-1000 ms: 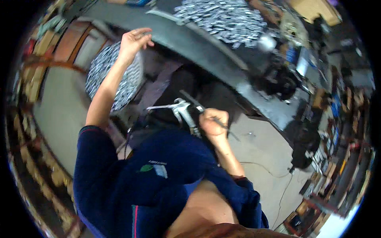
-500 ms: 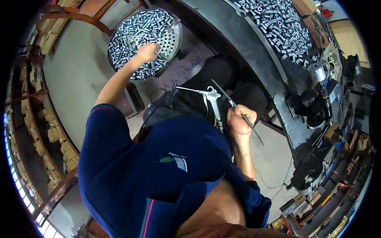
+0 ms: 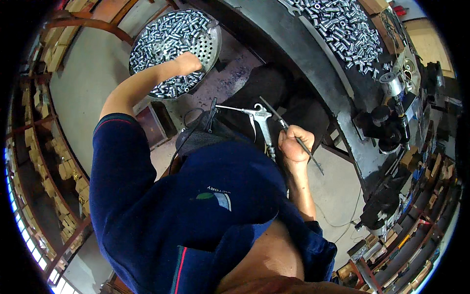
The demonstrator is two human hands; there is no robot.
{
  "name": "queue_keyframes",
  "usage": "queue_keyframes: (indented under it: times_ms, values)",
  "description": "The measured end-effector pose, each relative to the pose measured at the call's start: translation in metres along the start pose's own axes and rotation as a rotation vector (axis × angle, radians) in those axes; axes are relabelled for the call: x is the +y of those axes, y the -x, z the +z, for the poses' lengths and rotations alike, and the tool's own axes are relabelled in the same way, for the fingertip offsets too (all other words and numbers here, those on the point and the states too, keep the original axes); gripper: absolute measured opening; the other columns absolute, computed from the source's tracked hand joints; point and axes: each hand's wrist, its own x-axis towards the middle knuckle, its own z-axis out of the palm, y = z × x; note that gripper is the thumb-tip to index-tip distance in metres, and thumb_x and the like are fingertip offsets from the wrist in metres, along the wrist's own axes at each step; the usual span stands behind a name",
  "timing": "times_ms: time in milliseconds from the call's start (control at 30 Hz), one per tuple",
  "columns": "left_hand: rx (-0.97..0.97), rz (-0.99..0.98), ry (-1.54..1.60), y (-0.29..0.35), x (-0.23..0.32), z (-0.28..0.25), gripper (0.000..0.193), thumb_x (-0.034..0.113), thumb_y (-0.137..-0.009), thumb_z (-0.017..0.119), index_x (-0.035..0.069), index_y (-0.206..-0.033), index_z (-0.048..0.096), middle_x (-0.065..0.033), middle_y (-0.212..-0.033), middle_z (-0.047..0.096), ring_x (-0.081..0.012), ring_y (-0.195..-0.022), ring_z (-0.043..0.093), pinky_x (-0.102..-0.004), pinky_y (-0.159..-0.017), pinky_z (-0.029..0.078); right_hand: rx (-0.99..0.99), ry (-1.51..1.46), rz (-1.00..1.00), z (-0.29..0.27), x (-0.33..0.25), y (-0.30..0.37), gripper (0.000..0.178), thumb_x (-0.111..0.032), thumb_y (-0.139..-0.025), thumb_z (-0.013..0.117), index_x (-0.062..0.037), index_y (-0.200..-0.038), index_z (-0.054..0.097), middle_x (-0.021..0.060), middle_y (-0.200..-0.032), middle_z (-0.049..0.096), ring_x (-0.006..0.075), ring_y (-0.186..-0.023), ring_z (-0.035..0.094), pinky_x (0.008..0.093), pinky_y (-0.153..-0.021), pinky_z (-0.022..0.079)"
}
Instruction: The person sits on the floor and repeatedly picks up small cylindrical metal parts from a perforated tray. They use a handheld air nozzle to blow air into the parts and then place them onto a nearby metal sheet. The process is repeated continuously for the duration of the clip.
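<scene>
My left hand (image 3: 188,63) is over a round perforated metal pan (image 3: 212,46) heaped with small shiny metal sleeves (image 3: 171,36). Its fingers are curled in, and whatever they hold is hidden. In my right hand (image 3: 296,143), a slim dark rod (image 3: 272,109) with tapered ends, file-like in shape, is gripped at a slant. Between the two hands, close to my lap, a silver air blow gun (image 3: 263,128) has its thin nozzle pointing left, its tip beside a small black upright piece (image 3: 213,115).
On the dark workbench (image 3: 313,81) at the right lies a big pile of similar metal sleeves (image 3: 342,34), with an open-end wrench (image 3: 292,9) beside it. A bench device with black knobs (image 3: 389,122) stands farther right. Shelves of small boxes (image 3: 63,171) line the left.
My left hand has shifted slightly right over the pan, and its elbow has swung out to the left. My right hand keeps its hold on the rod, almost unmoved.
</scene>
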Motion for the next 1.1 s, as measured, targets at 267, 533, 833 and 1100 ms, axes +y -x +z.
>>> queue_keyframes:
  times_ms: [267,533,833,1100]
  values:
    - [0.106,-0.152,0.049,-0.003,0.004,0.015,0.008,0.007,-0.069,0.058,0.007,-0.076,0.061,-0.0118,-0.075,0.064,-0.0278,-0.077,0.064,-0.0391,-0.065,0.049,-0.008,-0.024,0.009,0.001,0.002,0.001,0.028,0.013,-0.064,0.046,-0.0054,-0.052,0.029,-0.0026,-0.053,0.023,0.0038,-0.052,0.025,0.0227,-0.042,0.02]
    - [0.135,-0.515,0.27,-0.006,0.012,-0.029,0.02,0.018,-0.063,0.061,0.01,-0.08,0.068,-0.0124,-0.076,0.065,-0.0293,-0.076,0.064,-0.04,-0.065,0.05,-0.096,-0.116,0.049,-0.001,-0.023,-0.001,0.025,0.008,-0.065,0.044,-0.0055,-0.052,0.027,-0.0028,-0.052,0.028,0.0039,-0.05,0.029,0.0231,-0.042,0.021]
    - [0.292,-0.037,2.197,0.02,0.102,-0.128,0.024,0.02,-0.088,0.051,-0.003,-0.089,0.057,-0.0102,-0.075,0.06,-0.0223,-0.055,0.061,-0.0322,-0.057,0.05,-0.221,0.075,-0.11,0.006,-0.038,-0.017,0.024,0.008,-0.061,0.045,-0.0047,-0.053,0.026,-0.0006,-0.053,0.026,0.005,-0.053,0.026,0.0239,-0.045,0.021]
    - [0.019,0.026,2.317,0.011,0.157,-0.169,0.036,0.033,-0.091,0.047,-0.002,-0.084,0.056,-0.0107,-0.05,0.052,-0.024,-0.042,0.057,-0.035,-0.057,0.051,-0.266,0.028,-0.164,0.004,-0.036,-0.016,0.023,-0.004,-0.06,0.052,-0.0021,-0.055,0.03,0.0084,-0.052,0.024,0.0146,-0.046,0.024,0.0312,-0.042,0.023]
